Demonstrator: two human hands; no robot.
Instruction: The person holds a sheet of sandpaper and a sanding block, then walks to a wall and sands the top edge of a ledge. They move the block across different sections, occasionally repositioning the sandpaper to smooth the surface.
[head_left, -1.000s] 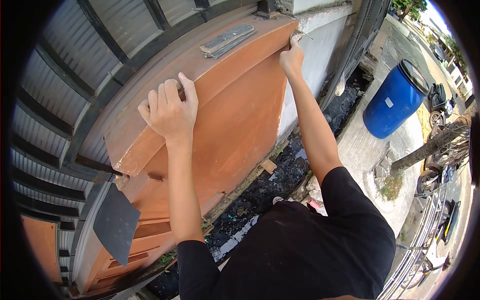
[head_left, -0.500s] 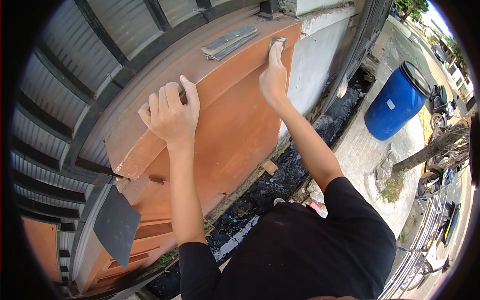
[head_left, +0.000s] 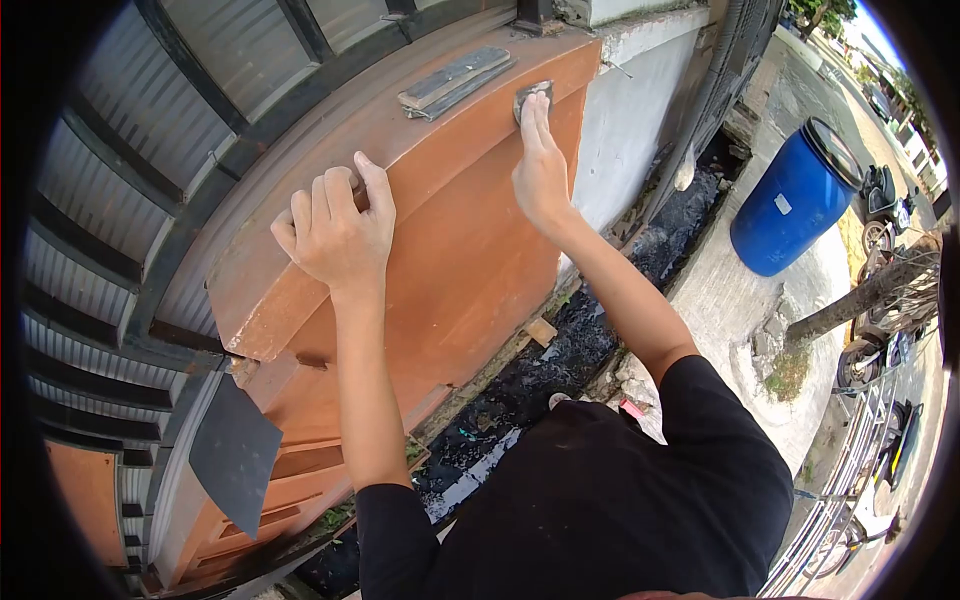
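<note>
My right hand (head_left: 541,180) presses a small, dusty grey piece of sandpaper (head_left: 521,99) against the front face of the orange wall's ledge (head_left: 450,150), near its far right end. Its fingers lie straight and together over the piece. Farther left, my left hand (head_left: 340,225) rests at the ledge's front edge, fingers curled and thumb raised beside them. Something brownish shows in the gap by the thumb, but what the fingers close on is hidden. Between and beyond the hands, a grey flat block (head_left: 455,80) lies on top of the ledge.
A black metal fence (head_left: 225,165) with corrugated sheets rises behind the ledge. Below the wall runs a ditch of dark water (head_left: 510,400). A dark grey sheet (head_left: 235,455) hangs at lower left. A blue barrel (head_left: 790,205) stands on the concrete at right, with parked motorbikes beyond.
My right hand has slid the sandpaper left and slightly down along the ledge face, away from the corner. My left hand stays in nearly the same place.
</note>
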